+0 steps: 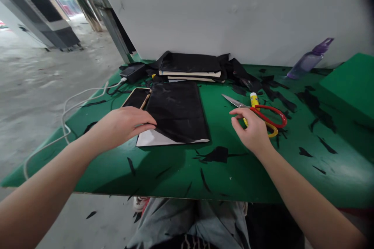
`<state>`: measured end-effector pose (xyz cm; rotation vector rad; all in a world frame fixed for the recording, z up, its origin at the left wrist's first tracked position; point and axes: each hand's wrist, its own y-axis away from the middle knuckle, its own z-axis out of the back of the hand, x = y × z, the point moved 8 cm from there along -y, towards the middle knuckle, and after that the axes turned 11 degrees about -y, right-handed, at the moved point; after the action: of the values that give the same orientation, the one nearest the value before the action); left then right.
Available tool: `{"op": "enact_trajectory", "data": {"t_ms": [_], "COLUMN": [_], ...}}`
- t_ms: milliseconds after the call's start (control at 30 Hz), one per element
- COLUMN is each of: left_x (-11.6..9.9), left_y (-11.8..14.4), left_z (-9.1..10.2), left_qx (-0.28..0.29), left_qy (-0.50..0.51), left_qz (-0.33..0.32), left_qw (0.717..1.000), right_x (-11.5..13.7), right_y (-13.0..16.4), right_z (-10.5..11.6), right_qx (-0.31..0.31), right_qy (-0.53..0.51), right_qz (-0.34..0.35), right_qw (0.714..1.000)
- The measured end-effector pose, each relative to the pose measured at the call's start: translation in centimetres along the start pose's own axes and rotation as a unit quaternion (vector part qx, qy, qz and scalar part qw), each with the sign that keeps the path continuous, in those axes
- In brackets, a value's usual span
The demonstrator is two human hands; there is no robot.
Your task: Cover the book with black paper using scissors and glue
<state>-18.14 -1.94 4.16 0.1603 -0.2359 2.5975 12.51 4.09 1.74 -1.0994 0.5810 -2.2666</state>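
My left hand pinches the near left corner of a black fabric sheet, lifting it a little. Beneath that raised edge, a white sheet or board shows along the near side. My right hand hovers by a pair of scissors with one red and one yellow handle loop; its thumb and forefinger are slightly apart, with nothing visible between them. It partly covers the yellow loop. A yellow glue stick with a white cap lies just beyond the scissors.
A phone lies left of the fabric. Behind are a black-covered stack and a black adapter with a white cable. A purple spray bottle leans near the wall. Black scraps litter the green table. Someone stands far left.
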Motion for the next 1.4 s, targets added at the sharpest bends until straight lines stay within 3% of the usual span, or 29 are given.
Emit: {"op": "enact_trajectory", "data": {"t_ms": [200,400,600,733,933,1100,1233,1400], "left_x": [0.8,1.1,1.0,1.0,-0.9,-0.9,1.3,2.1], "left_y": [-3.4,-6.0,-7.0,-6.3,-2.9,0.4,0.9,-0.3], "left_z": [0.2,0.8,1.3,1.9,3.9,3.3,1.8,1.5], "left_qx": [0.069,0.131,0.152,0.130,-0.005,-0.105,-0.113,-0.094], "left_qy": [0.053,0.079,0.074,0.065,-0.013,-0.046,0.040,0.164], "left_qz": [-0.030,-0.060,-0.075,-0.066,-0.108,-0.092,-0.037,-0.048], "left_qw": [0.996,0.986,0.983,0.987,0.994,0.989,0.992,0.981], "right_x": [0.8,5.2,8.1,8.3,8.4,8.6,8.7,9.0], "right_y": [0.3,0.3,0.5,0.9,1.7,2.1,2.2,2.3], "right_z": [-1.5,-4.3,-7.3,-8.3,-8.1,-7.9,-7.9,-8.0], "right_qx": [0.035,0.152,0.240,0.234,0.177,0.145,0.138,0.146], "right_qy": [-0.058,-0.107,-0.047,0.012,0.022,0.032,0.051,0.085], "right_qz": [-0.003,0.020,0.078,0.116,0.158,0.207,0.233,0.258], "right_qw": [0.998,0.982,0.966,0.965,0.971,0.967,0.961,0.951]}}
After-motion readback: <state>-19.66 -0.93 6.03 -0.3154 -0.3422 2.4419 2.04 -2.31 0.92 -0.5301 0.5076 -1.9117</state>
